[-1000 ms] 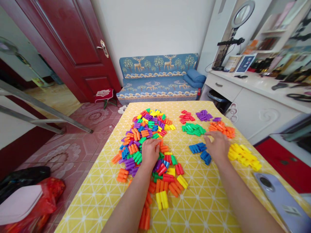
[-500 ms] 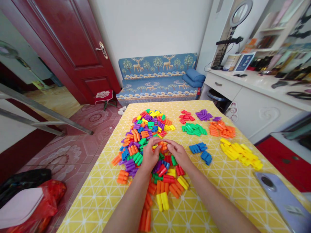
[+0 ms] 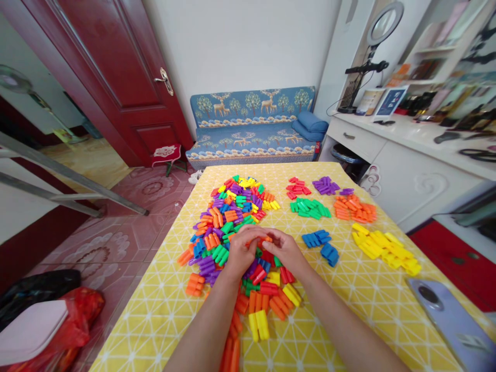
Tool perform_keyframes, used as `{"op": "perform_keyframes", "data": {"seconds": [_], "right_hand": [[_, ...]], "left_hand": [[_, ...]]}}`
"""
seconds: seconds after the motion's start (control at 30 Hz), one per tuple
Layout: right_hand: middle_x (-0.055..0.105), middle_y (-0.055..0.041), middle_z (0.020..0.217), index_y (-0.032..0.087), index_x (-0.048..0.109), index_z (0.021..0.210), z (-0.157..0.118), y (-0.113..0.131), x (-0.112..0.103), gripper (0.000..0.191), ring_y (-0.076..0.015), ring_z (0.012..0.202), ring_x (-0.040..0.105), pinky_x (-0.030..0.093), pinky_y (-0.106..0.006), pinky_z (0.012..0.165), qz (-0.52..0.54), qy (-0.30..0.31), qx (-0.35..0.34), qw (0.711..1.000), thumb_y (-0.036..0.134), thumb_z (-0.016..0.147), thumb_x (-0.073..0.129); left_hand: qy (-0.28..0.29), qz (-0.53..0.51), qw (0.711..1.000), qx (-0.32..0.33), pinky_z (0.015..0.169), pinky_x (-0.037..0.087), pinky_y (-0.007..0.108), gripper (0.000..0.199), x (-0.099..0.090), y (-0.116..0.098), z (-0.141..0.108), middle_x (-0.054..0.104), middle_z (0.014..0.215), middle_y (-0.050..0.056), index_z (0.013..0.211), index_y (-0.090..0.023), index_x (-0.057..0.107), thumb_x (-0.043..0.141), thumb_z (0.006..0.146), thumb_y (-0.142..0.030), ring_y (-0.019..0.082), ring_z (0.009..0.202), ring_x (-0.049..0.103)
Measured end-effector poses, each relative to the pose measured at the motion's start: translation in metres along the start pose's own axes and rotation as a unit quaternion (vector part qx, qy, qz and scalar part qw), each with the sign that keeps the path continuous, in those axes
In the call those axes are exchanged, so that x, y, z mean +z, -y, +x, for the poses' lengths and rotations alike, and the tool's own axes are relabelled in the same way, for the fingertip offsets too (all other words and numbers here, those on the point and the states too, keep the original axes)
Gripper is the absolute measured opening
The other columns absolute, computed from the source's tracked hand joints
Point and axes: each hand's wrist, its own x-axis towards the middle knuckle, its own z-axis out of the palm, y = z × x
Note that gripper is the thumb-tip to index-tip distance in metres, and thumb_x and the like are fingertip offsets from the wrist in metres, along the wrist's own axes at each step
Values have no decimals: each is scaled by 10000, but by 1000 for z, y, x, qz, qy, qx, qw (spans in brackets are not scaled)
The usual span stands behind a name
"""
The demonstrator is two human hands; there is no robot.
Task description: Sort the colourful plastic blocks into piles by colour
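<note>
Centre: hands (image 3: 245, 252) mostly cover an orange piece (image 3: 265, 239); I can't tell whether either grips it. Six o'clock: more orange sticks (image 3: 234, 353), cut off below. Four: phone (image 3: 445, 315), near end cropped. Two: dark clutter (image 3: 478, 118), too blurred to name.

Illumination: bright, even, diffuse; source direction cannot be told. Wall (image 3: 248, 46), 12 o'clock: pale, uniformly lit. Door (image 3: 134, 72), 10 o'clock: soft sheen on red panels. Shadows: faint, soft-edged, beside plastic pieces (image 3: 220, 255). Colour: saturated. Focus: fair near centre; bottles (image 3: 459, 111), 2 o'clock, smeared. Distortion: wide-angle; door leaning, metal frame (image 3: 70, 173) at 9 o'clock and phone (image 3: 449, 318) at 4 o'clock stretched.
</note>
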Motion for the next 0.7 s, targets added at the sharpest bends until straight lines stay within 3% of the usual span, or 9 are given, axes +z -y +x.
{"op": "perform_keyframes", "data": {"seconds": [0.23, 0.33, 0.4, 0.47, 0.57, 0.63, 0.7], "right_hand": [[701, -49, 1032, 220, 652, 1047, -4, -1, 0, 406, -200, 976, 646, 507, -368, 900, 28, -19, 33, 999, 415, 705, 752], [700, -51, 947, 203, 633, 1000, 1, 1, -18, 414, -187, 858, 651, 526, -344, 795, -40, -75, 31, 996, 400, 663, 770], [692, -58, 928, 191, 622, 981, 10, 6, -47, 435, -182, 799, 637, 522, -336, 740, -115, -138, 11, 984, 418, 641, 769], [685, -69, 942, 181, 617, 985, 20, 13, -88, 475, -180, 764, 619, 512, -336, 709, -204, -227, -16, 952, 444, 618, 764], [683, -69, 911, 169, 632, 982, 33, 23, -160, 487, -182, 722, 600, 486, -331, 678, -376, -351, -3, 857, 415, 584, 767], [685, -72, 892, 160, 643, 992, 36, 26, -201, 468, -191, 710, 604, 468, -330, 670, -459, -382, 30, 801, 383, 597, 758], [689, -83, 903, 155, 654, 993, 37, 24, -230, 442, -209, 731, 613, 451, -331, 668, -514, -385, 61, 764, 351, 609, 751]], "left_hand": [[-7, 32, 999, 2, 870, 532, 357, 192, 0, 1, 2, 726, 931, 46, 888, -220, 697, 538, 868, -114, 180, 939, 650], [-15, 85, 996, -2, 895, 514, 371, 194, -2, 5, 2, 716, 980, 52, 963, -218, 688, 569, 849, -116, 191, 973, 634], [-29, 123, 992, -12, 907, 502, 381, 220, -3, 10, 1, 709, 995, 52, 992, -213, 682, 594, 824, -102, 198, 985, 622], [-39, 144, 989, -16, 906, 497, 383, 217, -3, 14, 1, 707, 976, 49, 962, -207, 686, 603, 805, -83, 198, 974, 618], [-40, 148, 988, -9, 884, 503, 376, 197, -2, 20, 1, 708, 943, 45, 910, -199, 693, 603, 794, -67, 195, 944, 619], [-40, 145, 989, -6, 873, 506, 372, 192, -2, 21, 1, 709, 927, 43, 896, -197, 695, 603, 792, -63, 194, 931, 622], [-42, 144, 989, -5, 863, 509, 368, 189, -1, 21, 1, 710, 912, 41, 880, -197, 698, 601, 792, -61, 193, 920, 624]]}}
